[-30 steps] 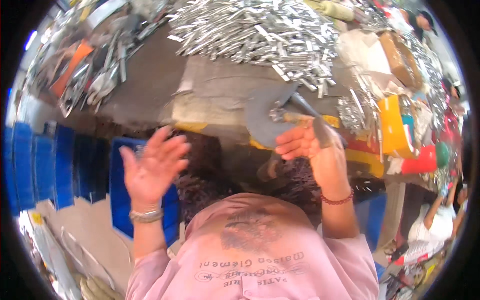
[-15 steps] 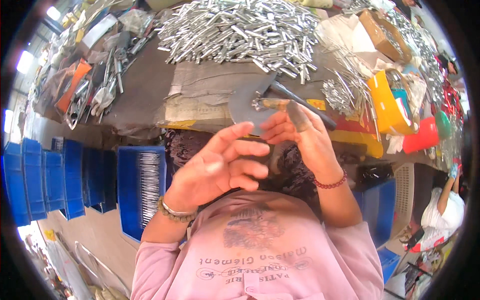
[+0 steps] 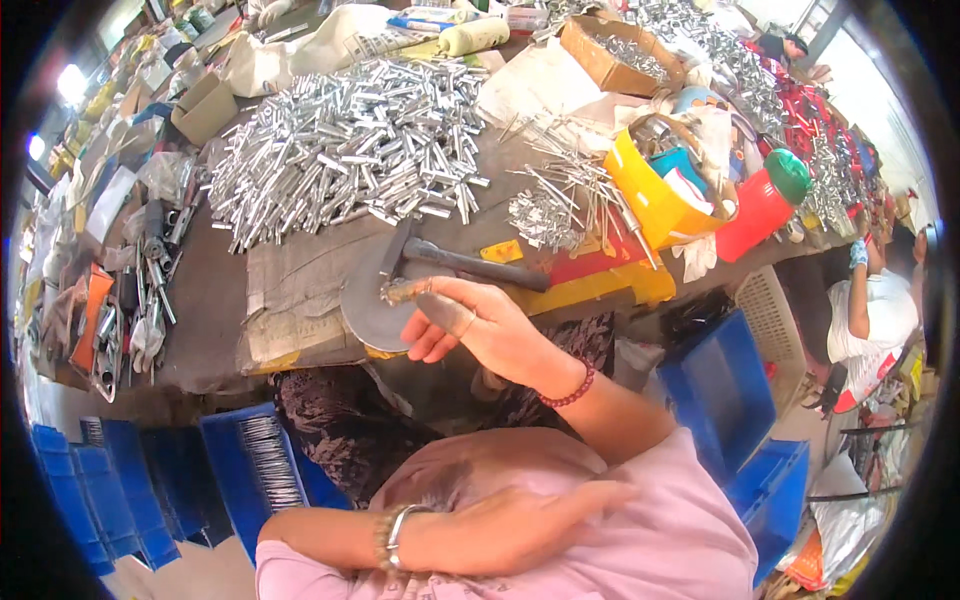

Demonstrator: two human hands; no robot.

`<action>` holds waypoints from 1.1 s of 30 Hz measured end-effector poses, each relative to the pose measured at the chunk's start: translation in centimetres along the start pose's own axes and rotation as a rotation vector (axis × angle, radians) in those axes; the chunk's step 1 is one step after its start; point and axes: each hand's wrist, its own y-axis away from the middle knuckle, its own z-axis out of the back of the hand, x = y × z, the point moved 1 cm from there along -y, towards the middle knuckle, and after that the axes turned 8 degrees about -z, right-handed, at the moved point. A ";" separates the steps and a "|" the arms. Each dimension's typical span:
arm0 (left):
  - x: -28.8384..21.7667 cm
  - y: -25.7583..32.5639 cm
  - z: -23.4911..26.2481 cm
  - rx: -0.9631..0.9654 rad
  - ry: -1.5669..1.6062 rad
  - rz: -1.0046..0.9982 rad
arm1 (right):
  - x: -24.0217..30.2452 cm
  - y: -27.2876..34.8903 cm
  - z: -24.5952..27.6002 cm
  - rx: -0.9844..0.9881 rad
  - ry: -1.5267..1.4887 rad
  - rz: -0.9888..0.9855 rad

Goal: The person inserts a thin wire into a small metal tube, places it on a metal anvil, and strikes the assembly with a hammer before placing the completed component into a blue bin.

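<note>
My right hand is above a round grey metal disc at the table's front edge. Its index finger points left, the dark-smudged thumb lies apart from the fingertip, and the other fingers curl loosely. Small metal bits show at the index fingertip; whether the finger touches them, I cannot tell. Behind it a hammer lies with its head on the disc and its dark handle pointing right. My left hand, slightly blurred, crosses low in front of my pink shirt with fingers stretched to the right, holding nothing visible.
A large heap of short silver metal tubes covers the table beyond. Thin rods, a yellow container and a red container stand or lie to the right. Blue bins flank me, one at left holding metal pieces.
The view has swung right, so the table's things sit farther left. My left hand has gone from beside the right hand down across my chest. My right hand stays by the disc.
</note>
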 end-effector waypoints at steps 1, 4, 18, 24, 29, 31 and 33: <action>-0.2 1.0 0.4 0.000 -0.004 -0.002 | 0.0 0.0 -0.2 -0.001 0.016 0.000; -1.3 3.1 1.3 -0.138 -0.150 -0.034 | 0.2 0.1 -0.1 -0.008 0.014 0.001; -2.6 2.1 8.6 -0.778 -0.119 -0.065 | 7.4 -2.5 13.5 -0.872 1.465 0.056; 1.0 3.8 19.6 -0.980 -0.658 0.102 | 8.1 -3.7 15.4 -0.816 1.473 0.035; 3.7 2.2 25.5 -0.737 -1.255 0.196 | 7.9 -3.2 15.9 -0.805 1.438 0.175; 4.2 1.5 26.4 -0.696 -1.292 0.187 | 8.1 -2.3 15.2 -0.799 1.432 0.187; 4.1 1.0 26.8 -0.658 -1.326 0.182 | 8.8 -1.0 13.3 -0.786 1.428 0.199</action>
